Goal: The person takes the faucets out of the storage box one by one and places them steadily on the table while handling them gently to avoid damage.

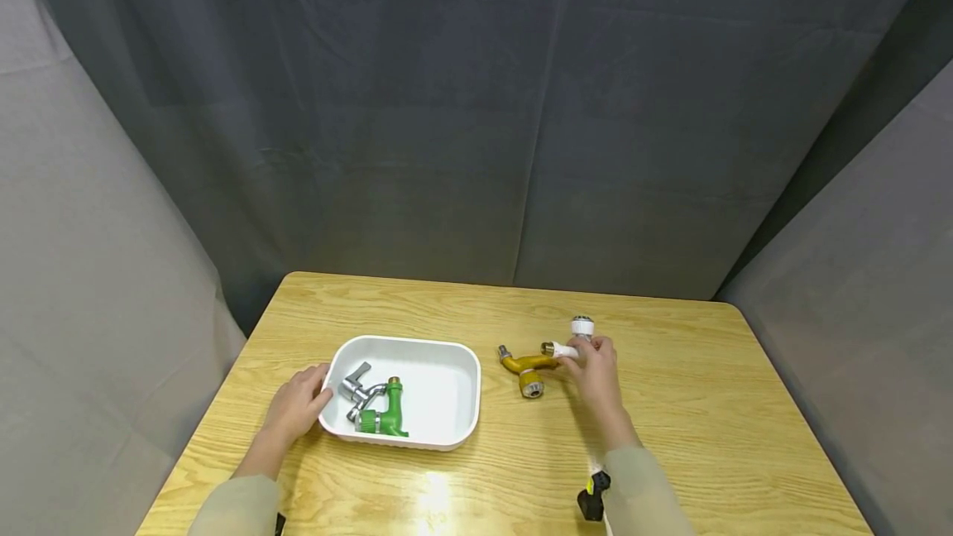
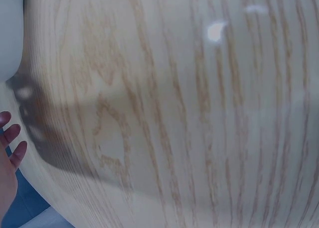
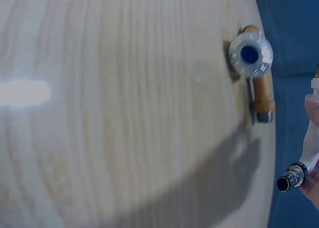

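Note:
My right hand pinches a white faucet with a brass threaded end and a white knob, held above the table. Its dark spout end also shows in the right wrist view, beside the fingers. Just left of it, a yellow faucet lies on the table. My left hand rests against the left edge of a white tray, its fingers loosely extended. Inside the tray's left half, a chrome faucet lies touching or close beside a green faucet.
The wooden table extends around the tray, with its far edge against a dark grey curtain. Lighter grey cloth hangs at both sides. A black device with a strap shows at the right wrist.

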Tool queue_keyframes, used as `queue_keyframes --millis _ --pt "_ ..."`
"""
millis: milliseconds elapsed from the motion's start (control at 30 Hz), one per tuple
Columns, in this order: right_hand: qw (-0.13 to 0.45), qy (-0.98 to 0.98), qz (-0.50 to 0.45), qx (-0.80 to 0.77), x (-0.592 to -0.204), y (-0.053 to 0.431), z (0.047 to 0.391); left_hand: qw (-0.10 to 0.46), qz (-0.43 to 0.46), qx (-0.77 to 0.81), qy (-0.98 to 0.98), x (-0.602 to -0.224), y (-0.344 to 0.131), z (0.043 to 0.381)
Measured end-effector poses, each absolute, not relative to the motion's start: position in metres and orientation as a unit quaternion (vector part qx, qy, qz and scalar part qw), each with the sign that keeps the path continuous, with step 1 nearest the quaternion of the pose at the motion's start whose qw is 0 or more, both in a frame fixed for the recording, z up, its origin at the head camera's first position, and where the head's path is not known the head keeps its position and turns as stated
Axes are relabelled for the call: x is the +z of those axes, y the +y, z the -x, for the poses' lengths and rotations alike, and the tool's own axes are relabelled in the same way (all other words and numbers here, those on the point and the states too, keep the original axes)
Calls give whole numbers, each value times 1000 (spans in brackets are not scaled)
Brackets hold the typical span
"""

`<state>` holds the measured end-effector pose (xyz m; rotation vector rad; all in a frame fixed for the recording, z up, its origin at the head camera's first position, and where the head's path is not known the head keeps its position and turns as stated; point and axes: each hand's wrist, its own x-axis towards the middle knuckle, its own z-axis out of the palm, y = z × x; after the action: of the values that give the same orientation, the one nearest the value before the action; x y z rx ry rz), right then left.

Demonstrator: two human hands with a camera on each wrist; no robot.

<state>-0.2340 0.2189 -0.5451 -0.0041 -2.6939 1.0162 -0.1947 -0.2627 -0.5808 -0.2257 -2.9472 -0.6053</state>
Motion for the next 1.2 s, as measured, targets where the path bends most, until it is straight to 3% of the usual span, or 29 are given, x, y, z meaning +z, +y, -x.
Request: queue_keyframes --millis 200,600,1200 --pt "129 -933 21 336 -562 234 227 65 74 -203 -974 -582 -263 195" --pt "69 -956 55 281 -581 247 218 62 73 -202 -975 -581 -263 195" --pt "71 -967 68 236 -585 244 218 61 74 -204 -974 -583 -263 196"
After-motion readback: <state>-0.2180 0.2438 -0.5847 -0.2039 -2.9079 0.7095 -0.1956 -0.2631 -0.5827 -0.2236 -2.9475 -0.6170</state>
